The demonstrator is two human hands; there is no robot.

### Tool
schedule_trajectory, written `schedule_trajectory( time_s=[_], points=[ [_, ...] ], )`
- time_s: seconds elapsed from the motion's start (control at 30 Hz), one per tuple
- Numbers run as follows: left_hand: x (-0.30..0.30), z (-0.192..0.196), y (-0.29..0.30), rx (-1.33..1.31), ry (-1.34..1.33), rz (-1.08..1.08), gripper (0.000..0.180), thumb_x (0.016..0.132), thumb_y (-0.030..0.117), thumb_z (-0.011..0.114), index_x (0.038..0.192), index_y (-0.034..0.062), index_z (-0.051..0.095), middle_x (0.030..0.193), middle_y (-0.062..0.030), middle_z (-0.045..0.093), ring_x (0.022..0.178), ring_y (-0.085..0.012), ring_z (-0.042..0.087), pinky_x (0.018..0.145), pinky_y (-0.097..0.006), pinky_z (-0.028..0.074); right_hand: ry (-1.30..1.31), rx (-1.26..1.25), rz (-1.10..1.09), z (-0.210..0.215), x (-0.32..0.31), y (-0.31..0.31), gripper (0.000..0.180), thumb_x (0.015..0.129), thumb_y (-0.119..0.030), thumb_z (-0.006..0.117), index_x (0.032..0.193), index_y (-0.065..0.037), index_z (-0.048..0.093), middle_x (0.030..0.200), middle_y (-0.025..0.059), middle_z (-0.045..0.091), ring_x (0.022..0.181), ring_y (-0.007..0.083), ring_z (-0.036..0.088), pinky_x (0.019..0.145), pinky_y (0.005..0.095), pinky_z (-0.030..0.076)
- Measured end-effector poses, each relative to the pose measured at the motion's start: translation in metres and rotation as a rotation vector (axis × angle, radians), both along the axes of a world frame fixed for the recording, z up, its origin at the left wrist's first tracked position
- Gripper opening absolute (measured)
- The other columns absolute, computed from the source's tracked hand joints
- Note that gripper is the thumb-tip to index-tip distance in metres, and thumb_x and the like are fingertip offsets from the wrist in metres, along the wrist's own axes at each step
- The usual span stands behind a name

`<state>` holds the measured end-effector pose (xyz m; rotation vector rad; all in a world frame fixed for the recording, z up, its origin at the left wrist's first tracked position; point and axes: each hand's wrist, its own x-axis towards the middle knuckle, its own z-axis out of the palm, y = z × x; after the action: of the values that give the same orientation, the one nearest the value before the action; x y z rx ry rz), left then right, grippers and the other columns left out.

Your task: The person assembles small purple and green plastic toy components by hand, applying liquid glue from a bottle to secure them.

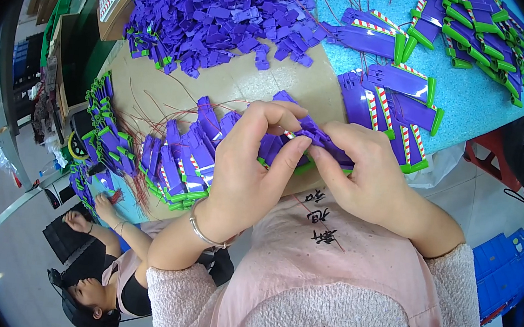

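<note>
My left hand [253, 153] and my right hand [366, 174] meet above the near edge of the table. Both pinch a purple plastic panel [319, 136] between thumb and fingers; part of it is hidden behind them. To the left of the left hand lies a row of purple panels [180, 155] with green ends, red-and-white striped strips and thin red wires. Beyond the right hand, more such panels [379, 115] overlap on the blue surface.
A large heap of small purple plastic pieces [220, 12] covers the far middle of the table [284, 70]. Green-ended panels [489, 40] are stacked at the far right. A co-worker's hand [107, 209] is at the table's left end. A red stool [490, 152] and blue crates [506, 269] stand at right.
</note>
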<state>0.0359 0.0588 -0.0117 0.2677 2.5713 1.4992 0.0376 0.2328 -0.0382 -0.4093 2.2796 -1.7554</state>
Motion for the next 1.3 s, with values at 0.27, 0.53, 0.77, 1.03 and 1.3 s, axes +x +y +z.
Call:
schedule_trajectory(
  time_s=[0.27,0.53,0.77,1.03,1.3],
  points=[
    [0.0,-0.002,0.003,0.125,-0.078,0.044,0.021,0.085,0.002,0.067,0.101,0.0006,0.054,0.097,-0.0085,0.064,0.083,-0.0172,0.062,0.075,-0.028,0.05,0.055,0.048,0.035,0.001,0.001,0.001,0.01,0.082,-0.012,0.061,0.085,-0.002,0.059,0.061,0.0147,0.055,0.059,0.0342,0.057,0.056,0.0444,0.043],
    [-0.003,-0.005,-0.004,0.243,-0.338,-0.008,0.01,0.088,0.005,0.064,0.096,-0.0005,0.062,0.085,-0.0044,0.062,0.075,-0.0118,0.057,0.069,-0.026,0.046,0.023,-0.024,0.022,0.001,-0.001,0.004,0.01,0.081,-0.01,0.062,0.081,-0.001,0.061,0.061,0.0158,0.056,0.053,0.0329,0.057,0.05,0.0421,0.041],
    [-0.019,0.008,-0.005,-0.135,-0.027,-0.088,0.009,0.092,0.007,0.056,0.093,-0.0015,0.059,0.088,-0.0128,0.058,0.083,-0.0253,0.058,0.076,-0.032,0.046,0.033,-0.058,-0.031,0.004,-0.004,0.012,0.022,0.078,-0.014,0.071,0.091,0.001,0.062,0.086,0.0153,0.058,0.077,0.0311,0.057,0.067,0.037,0.045],
    [-0.063,-0.011,-0.087,-0.523,0.321,0.244,0.012,0.089,0.01,0.058,0.09,-0.0016,0.061,0.086,-0.0166,0.061,0.084,-0.0325,0.06,0.076,-0.039,0.047,0.274,0.749,-0.211,0.0,-0.008,0.016,0.076,0.067,0.007,0.075,0.135,-0.003,0.042,0.117,0.0201,0.044,0.106,0.0367,0.049,0.089,0.0407,0.042],
    [-0.105,-0.049,-0.17,-0.717,0.143,0.474,0.022,0.081,0.02,0.069,0.087,-0.0001,0.062,0.085,-0.0174,0.063,0.077,-0.0352,0.061,0.071,-0.043,0.048,-0.059,0.386,-0.238,-0.004,-0.009,0.007,0.072,0.072,0.013,0.065,0.137,-0.002,0.039,0.11,0.0182,0.053,0.1,0.0334,0.055,0.081,0.0364,0.046]
  ],
)
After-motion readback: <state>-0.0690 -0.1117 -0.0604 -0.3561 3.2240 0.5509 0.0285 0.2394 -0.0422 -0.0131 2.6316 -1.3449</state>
